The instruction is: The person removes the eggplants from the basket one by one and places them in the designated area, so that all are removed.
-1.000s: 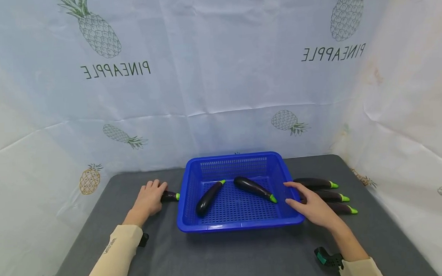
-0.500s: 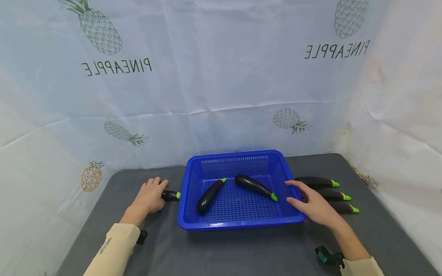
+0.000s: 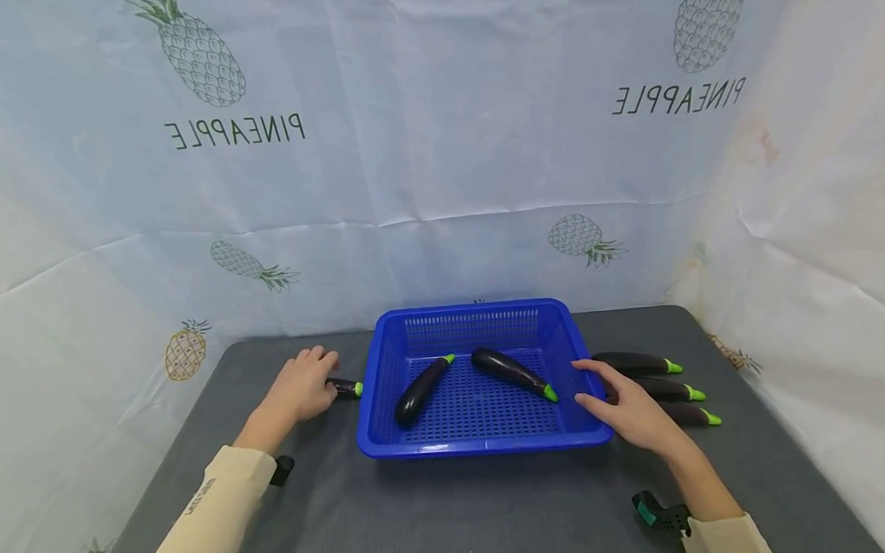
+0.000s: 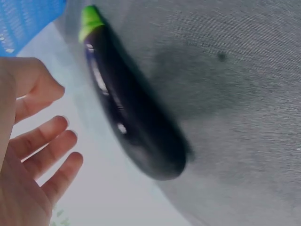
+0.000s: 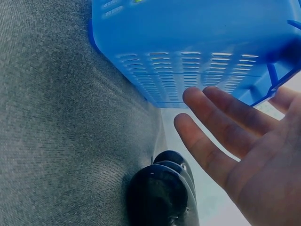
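Six eggplants (image 3: 511, 373) in all: two in the basket (image 3: 485, 448), one near the left hand (image 3: 303, 386) and three in the group by the right hand (image 3: 630, 409). Six green caps (image 3: 550, 394), one to each eggplant. One basket. One table (image 3: 462, 509). One left hand and one right hand, two together. Two sleeves (image 3: 207, 518), one per arm. Two wrist devices (image 3: 282, 470), also one per arm. Two printed words (image 3: 235, 131), both the same. Eight pineapple prints (image 3: 202, 59), some cut off, plus a sliver of a ninth above the basket's rim. The left wrist view shows one eggplant.
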`<state>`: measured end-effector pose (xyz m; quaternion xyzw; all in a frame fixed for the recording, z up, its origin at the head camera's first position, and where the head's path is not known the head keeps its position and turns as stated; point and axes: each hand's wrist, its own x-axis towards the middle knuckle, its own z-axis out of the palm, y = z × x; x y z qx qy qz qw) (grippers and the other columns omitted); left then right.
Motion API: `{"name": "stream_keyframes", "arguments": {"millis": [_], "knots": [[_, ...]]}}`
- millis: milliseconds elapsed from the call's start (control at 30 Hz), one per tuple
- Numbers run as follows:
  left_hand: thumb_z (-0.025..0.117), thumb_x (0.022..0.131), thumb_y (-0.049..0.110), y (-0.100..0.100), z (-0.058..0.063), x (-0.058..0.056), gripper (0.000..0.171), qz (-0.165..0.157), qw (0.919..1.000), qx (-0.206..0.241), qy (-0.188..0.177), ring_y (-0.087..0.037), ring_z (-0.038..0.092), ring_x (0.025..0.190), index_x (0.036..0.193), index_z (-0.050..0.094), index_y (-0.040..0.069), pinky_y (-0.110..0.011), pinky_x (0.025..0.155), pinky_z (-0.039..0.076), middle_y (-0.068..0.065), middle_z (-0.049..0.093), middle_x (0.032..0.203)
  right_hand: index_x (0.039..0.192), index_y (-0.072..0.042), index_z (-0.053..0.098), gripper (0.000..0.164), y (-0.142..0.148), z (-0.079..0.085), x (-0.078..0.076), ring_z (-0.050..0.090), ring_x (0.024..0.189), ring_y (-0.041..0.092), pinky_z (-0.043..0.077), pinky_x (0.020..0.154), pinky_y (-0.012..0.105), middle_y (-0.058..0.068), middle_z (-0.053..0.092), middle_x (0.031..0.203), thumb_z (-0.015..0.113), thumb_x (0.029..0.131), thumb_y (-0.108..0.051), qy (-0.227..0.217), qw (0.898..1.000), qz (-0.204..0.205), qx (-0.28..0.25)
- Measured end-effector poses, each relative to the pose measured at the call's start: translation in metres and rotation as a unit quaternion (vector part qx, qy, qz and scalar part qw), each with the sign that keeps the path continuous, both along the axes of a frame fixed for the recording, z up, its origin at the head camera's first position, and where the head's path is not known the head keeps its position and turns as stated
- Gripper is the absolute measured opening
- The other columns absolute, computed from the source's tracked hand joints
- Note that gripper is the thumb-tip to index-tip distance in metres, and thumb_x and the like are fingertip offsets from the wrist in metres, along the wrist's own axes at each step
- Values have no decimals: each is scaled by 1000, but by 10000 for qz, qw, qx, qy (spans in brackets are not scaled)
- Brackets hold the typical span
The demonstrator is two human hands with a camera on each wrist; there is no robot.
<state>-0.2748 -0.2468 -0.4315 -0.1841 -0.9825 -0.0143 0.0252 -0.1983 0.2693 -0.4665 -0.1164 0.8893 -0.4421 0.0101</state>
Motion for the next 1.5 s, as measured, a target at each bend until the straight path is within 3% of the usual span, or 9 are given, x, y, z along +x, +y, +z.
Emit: {"name": "stream_keyframes", "arguments": {"millis": [333,533,767,1167,1500], "knots": [[63,89,6,18,29,8,16,-245,9976,246,591,-29,57,84,105,64,7,-45,68,49,-7,57,93,151,-13,44,60,-1,1,1,60,118,47,59,83,52,30,43,150,65,100,-38,-31,10000,-34,26],[64,91,7,33,56,16,16,-375,9939,552,878,-28,57,80,106,66,6,-45,68,50,-8,60,95,150,-13,44,59,-1,2,1,61,117,46,59,83,51,29,43,150,65,101,-35,-27,10000,-3,3],[65,92,7,57,81,25,18,-743,9890,657,1098,-29,60,88,109,67,5,-45,75,52,-9,63,99,151,-13,44,60,0,3,1,62,116,44,59,83,51,29,44,149,65,100,-38,-42,10000,-13,26],[65,92,8,96,104,30,18,-1340,9812,566,1270,-29,62,91,109,68,6,-44,76,53,-9,64,102,150,-14,45,59,-3,3,1,63,113,40,59,82,49,28,45,149,65,100,-38,-30,10000,3,17],[63,94,11,136,120,20,16,-1699,9751,646,1271,-26,60,92,109,68,9,-41,77,52,-6,63,103,150,-14,44,59,0,3,0,65,111,38,60,81,47,28,46,148,65,100,-38,-78,10000,-6,21]]}}
